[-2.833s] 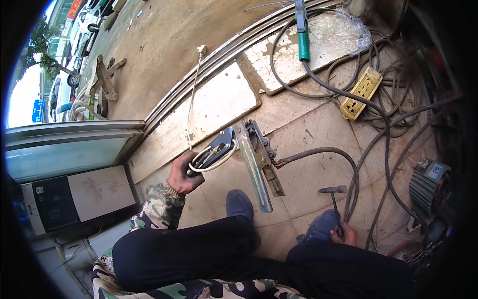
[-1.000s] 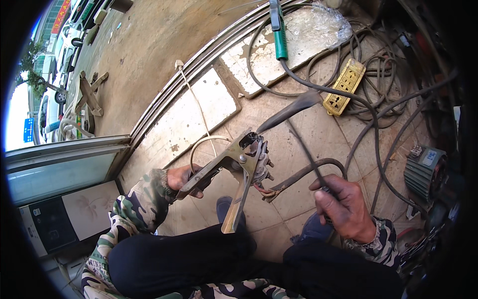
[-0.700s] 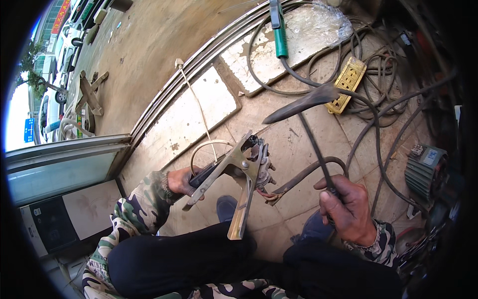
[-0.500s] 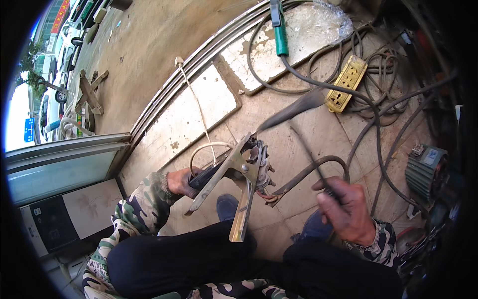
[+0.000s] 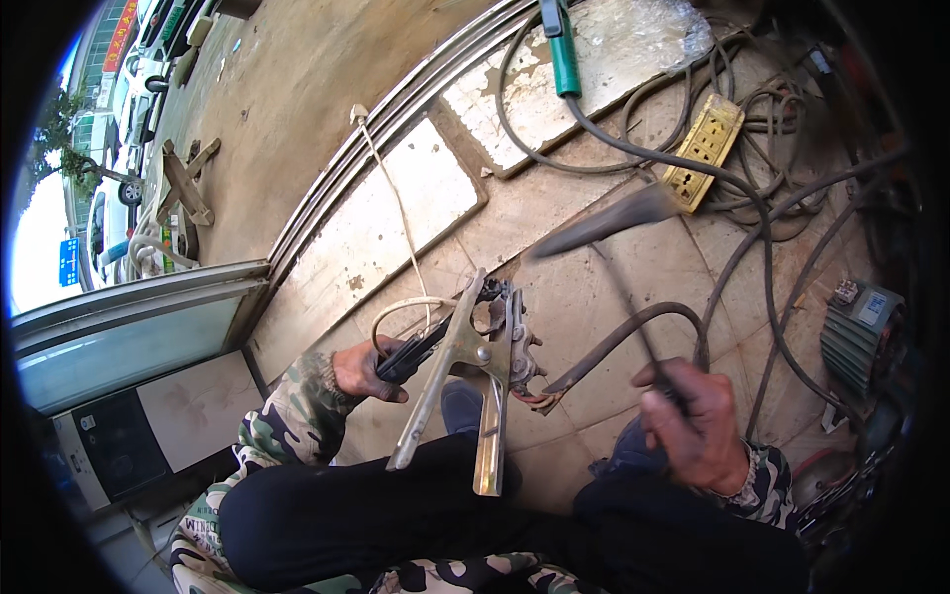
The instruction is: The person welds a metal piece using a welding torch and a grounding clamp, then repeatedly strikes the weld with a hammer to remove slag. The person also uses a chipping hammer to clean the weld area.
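My left hand (image 5: 371, 370) is closed around a black-handled tool (image 5: 411, 354), whose far end is hidden behind a brass-coloured welding ground clamp (image 5: 465, 346). The clamp stands upright between my knees, jaws up, its two arms pointing down toward me. A thick cable (image 5: 633, 332) with bare copper strands joins the clamp's right side. My right hand (image 5: 693, 421) grips the thin dark handle of a hammer (image 5: 604, 223). Its long head is smeared by motion and hangs in the air above and right of the clamp's jaws, apart from them.
A green-handled electrode holder (image 5: 562, 64) lies on pale slabs at the back. Right of it are a yellow power strip (image 5: 705, 148) and tangled cables. A green finned motor (image 5: 859, 332) sits at far right. A pale cord (image 5: 396, 203) runs from the door track (image 5: 336, 168) toward my left hand.
The clamp's arms have turned to hang more upright. The hammer head has shifted slightly right in the picture and remains raised. Both hands keep their grips.
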`<state>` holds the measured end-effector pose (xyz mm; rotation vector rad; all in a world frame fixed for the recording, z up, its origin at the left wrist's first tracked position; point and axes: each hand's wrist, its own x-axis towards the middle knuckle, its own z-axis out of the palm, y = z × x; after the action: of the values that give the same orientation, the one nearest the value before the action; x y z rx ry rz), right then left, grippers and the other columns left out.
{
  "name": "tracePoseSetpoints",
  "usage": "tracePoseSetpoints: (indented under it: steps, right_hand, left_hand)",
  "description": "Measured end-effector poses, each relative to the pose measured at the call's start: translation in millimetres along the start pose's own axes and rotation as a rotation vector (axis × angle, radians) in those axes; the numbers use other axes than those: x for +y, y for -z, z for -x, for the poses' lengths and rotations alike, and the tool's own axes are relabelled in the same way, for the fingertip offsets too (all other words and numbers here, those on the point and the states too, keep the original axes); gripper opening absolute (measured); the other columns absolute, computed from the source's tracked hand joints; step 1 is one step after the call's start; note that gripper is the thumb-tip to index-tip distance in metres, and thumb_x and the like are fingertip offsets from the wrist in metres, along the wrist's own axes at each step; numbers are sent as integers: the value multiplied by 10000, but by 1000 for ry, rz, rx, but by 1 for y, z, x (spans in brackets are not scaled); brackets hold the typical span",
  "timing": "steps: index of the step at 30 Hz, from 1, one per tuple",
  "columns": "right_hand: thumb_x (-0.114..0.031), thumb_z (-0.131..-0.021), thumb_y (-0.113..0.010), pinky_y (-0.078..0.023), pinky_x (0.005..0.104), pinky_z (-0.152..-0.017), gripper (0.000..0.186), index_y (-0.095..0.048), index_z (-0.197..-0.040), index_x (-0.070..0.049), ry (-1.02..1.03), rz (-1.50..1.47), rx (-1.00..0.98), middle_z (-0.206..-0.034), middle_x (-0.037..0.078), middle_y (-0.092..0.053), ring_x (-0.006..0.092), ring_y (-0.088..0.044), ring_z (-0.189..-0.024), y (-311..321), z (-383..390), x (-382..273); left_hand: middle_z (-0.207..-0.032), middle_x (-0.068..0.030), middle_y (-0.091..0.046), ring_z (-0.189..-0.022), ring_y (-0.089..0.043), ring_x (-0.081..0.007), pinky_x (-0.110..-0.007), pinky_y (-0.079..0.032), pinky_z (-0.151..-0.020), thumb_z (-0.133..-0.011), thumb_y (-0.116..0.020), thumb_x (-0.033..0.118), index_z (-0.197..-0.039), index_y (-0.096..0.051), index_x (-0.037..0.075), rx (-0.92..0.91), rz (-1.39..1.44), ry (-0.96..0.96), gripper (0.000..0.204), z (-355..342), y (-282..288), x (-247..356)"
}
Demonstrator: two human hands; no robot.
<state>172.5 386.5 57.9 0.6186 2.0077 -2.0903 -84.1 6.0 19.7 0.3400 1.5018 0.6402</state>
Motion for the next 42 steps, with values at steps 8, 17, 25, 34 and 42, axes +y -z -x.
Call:
tracePoseSetpoints:
  steps: [8,17,25,34,42]
  right_hand:
    - [-65,-972,-652,-464,309,-528,218,-647,-1147,63,84,28,-70,-678,101,-624,149,-615,-568,-2,-3,17]
    - [-44,-961,-656,-477,339,-536,199,-639,-1118,77,108,60,-114,-705,150,-638,218,-636,-570,-8,-15,20]
    - [-25,-948,-660,-472,339,-540,198,-639,-1112,84,62,46,-96,-719,158,-634,219,-626,-578,-5,-18,26]
    - [-60,-966,-650,-490,334,-549,226,-652,-1141,83,-32,-6,16,-704,147,-640,207,-635,-575,5,-17,40]
    - [-65,-964,-674,-508,356,-544,224,-635,-1127,84,-102,-5,-103,-725,177,-661,227,-681,-603,12,-23,36]
  left_hand:
    - [-823,65,-509,-784,-468,-74,-281,-410,-685,-725,-908,143,-1094,-647,-3,34,-40,-71,475,-5,4,-25]
    - [-808,55,-511,-782,-465,-74,-286,-411,-687,-741,-879,123,-1139,-653,-20,22,-28,-38,480,-4,-3,2]
    - [-877,40,-580,-845,-515,-81,-270,-451,-751,-759,-891,151,-1217,-652,-23,-31,24,35,546,-10,-1,0]
    - [-990,-3,-686,-897,-584,-75,-275,-516,-781,-775,-893,132,-1307,-626,-33,-255,269,42,617,-31,12,-21]
    - [-901,25,-632,-787,-537,-57,-259,-466,-677,-773,-903,168,-1248,-640,-34,-236,235,85,580,-42,17,-26]
